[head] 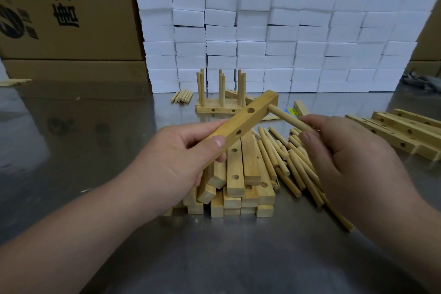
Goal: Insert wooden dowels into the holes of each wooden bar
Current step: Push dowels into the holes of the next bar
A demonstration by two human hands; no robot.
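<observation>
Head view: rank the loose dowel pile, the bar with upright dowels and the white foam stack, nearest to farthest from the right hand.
1. The loose dowel pile, just beneath the right hand.
2. The bar with upright dowels, ahead at mid-table.
3. The white foam stack, along the back.

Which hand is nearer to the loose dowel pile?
Right. The right hand, holding a dowel, is just over the dowel pile; the left hand, holding a bar, is over the bar stack.
</observation>
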